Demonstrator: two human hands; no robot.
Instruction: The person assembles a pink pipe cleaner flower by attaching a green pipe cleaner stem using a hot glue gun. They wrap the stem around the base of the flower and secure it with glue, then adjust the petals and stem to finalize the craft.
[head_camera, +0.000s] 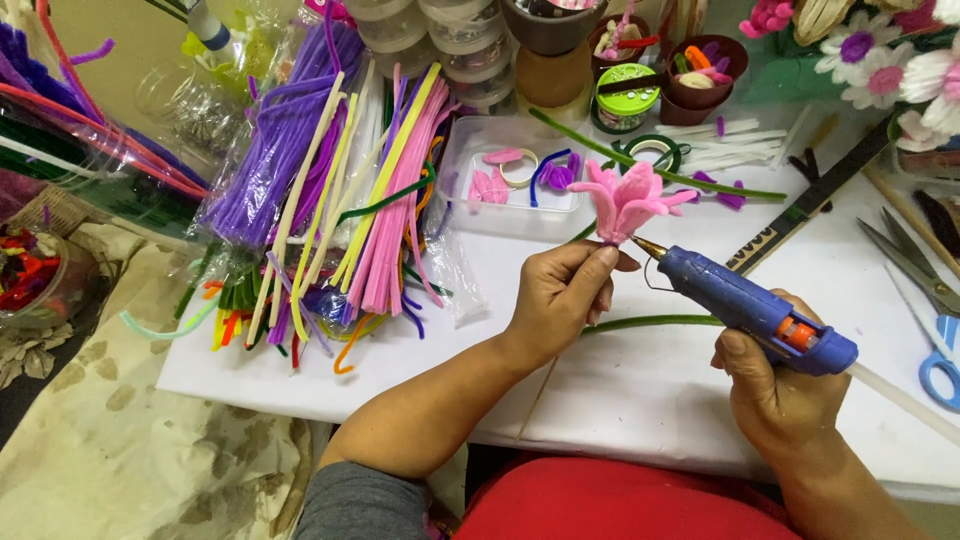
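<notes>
My left hand (562, 292) pinches the base of a pink pipe-cleaner flower (628, 197) and holds it upright over the white table (620, 390). My right hand (778, 388) grips a blue hot glue gun (745, 308) with an orange trigger. Its brass nozzle points left and sits right at the flower's base, beside my left fingertips. A green stem (650, 321) lies on the table under both hands. A clear glue stick pokes out of the gun's back toward the lower right.
Bundles of purple, pink, yellow and white pipe cleaners (330, 190) lie at left. A clear tray (515, 180) with pink and purple pieces sits behind the flower. Scissors (925, 290) rest at right, a ruler (810, 200) runs diagonally, and cups and jars (625, 95) line the back.
</notes>
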